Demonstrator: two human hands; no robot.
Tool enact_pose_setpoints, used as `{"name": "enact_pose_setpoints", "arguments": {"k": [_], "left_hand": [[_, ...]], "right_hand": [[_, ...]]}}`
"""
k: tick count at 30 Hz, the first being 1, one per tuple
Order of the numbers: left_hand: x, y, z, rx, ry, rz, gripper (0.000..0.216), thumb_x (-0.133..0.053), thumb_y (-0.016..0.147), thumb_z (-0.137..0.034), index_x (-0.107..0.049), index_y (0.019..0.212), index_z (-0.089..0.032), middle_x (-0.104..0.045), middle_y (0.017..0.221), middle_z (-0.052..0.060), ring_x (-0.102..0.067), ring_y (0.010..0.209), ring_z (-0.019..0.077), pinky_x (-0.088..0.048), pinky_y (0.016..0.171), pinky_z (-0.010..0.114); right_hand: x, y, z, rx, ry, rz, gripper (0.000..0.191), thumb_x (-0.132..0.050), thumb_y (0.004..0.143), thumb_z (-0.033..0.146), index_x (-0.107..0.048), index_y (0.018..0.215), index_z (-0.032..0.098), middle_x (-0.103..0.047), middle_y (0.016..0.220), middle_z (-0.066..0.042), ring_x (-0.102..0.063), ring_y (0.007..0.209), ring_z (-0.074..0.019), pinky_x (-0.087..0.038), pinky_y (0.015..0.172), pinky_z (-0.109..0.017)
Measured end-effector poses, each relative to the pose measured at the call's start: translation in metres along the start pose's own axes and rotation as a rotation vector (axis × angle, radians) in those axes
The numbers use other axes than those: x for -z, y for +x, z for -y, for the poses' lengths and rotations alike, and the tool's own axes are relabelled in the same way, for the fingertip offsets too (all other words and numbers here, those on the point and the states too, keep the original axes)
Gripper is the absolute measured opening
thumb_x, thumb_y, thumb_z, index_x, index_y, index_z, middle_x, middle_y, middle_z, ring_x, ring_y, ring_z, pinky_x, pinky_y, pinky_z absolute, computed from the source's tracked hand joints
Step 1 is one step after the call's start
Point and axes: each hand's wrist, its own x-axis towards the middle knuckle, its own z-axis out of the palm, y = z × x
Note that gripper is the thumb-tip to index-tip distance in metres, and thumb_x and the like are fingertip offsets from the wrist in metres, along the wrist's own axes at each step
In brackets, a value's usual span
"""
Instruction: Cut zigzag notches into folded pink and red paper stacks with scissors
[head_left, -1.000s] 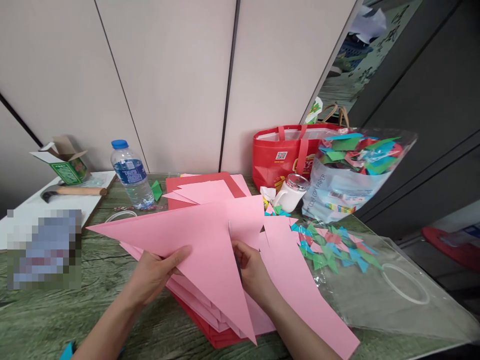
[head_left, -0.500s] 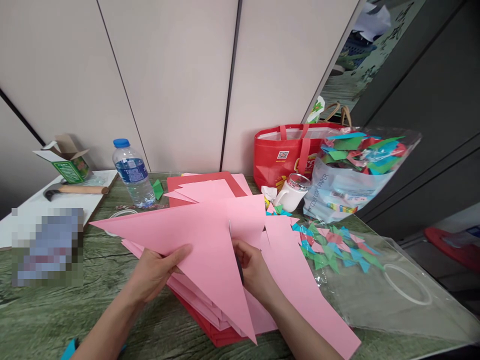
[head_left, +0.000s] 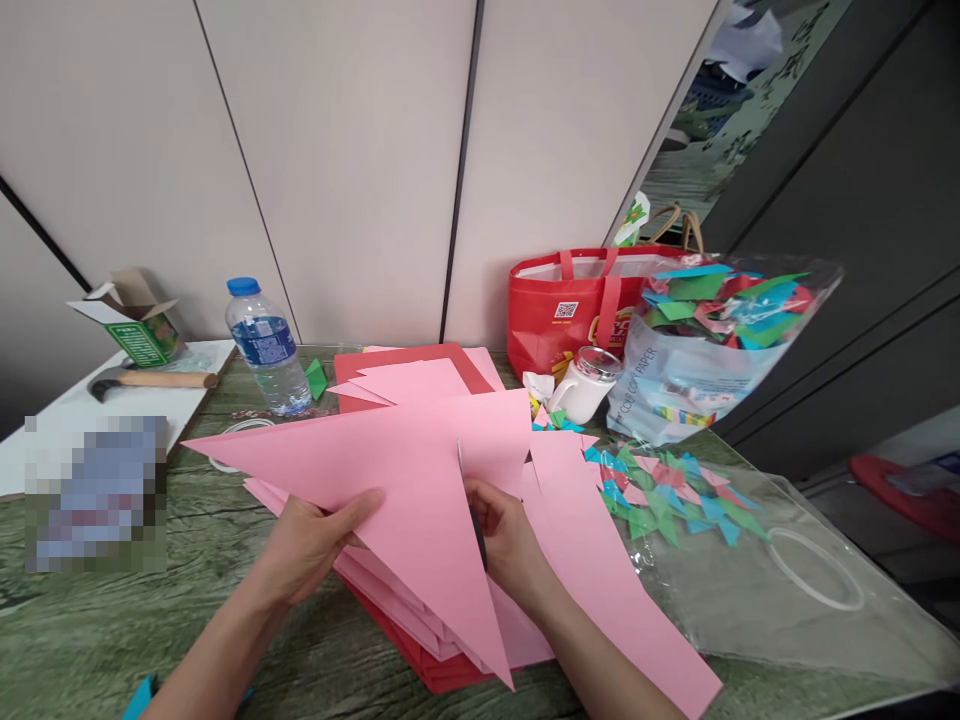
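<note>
In the head view, the left hand (head_left: 319, 545), lower left of centre, pinches a pointed pink sheet (head_left: 405, 460) between thumb and fingers, the sheet spanning the middle of the frame above a paper stack (head_left: 401, 610). At centre, the right hand (head_left: 506, 540) is curled round dark-handled scissors (head_left: 478, 538), or so they seem, being mostly hidden, with a thin blade showing against the pink. A water bottle (head_left: 266, 345) stands at left, while coloured scraps (head_left: 664, 490) lie right of centre, below a white mug (head_left: 589, 388).
</note>
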Motion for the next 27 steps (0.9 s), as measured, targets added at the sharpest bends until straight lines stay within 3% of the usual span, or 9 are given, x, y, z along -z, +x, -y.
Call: {"name": "enact_pose_setpoints", "arguments": {"k": [11,21,27], "left_hand": [[-0.002,-0.001,-0.002,-0.001,-0.012,-0.007,0.055,-0.081,0.048,-0.031,-0.066,0.098,-0.016,-0.073,0.086,0.008,-0.065,0.083,0.0251,-0.053,0.071,0.033],[-0.003,-0.002,-0.004,0.002,-0.007,0.008,0.055,-0.081,0.046,-0.033,-0.066,0.097,-0.016,-0.073,0.084,0.008,-0.066,0.083,0.0266,-0.054,0.072,0.035],[-0.002,-0.002,-0.004,0.002,-0.004,0.023,0.049,-0.079,0.050,-0.032,-0.066,0.095,-0.016,-0.072,0.092,0.009,-0.064,0.087,0.0259,-0.054,0.071,0.032]], "right_hand": [[0.001,0.000,-0.013,0.013,0.003,-0.034,0.020,-0.064,0.060,0.009,-0.065,0.078,0.018,-0.060,0.063,0.002,-0.052,0.058,-0.0123,-0.046,0.059,-0.024],[0.000,-0.001,-0.008,-0.003,-0.033,-0.047,0.017,-0.066,0.062,0.013,-0.066,0.079,0.017,-0.058,0.060,0.002,-0.050,0.054,-0.0114,-0.048,0.060,-0.025],[0.001,-0.001,-0.011,-0.004,-0.020,-0.058,0.016,-0.067,0.062,0.016,-0.067,0.078,0.017,-0.059,0.059,0.002,-0.052,0.054,-0.0119,-0.048,0.057,-0.024]]}}
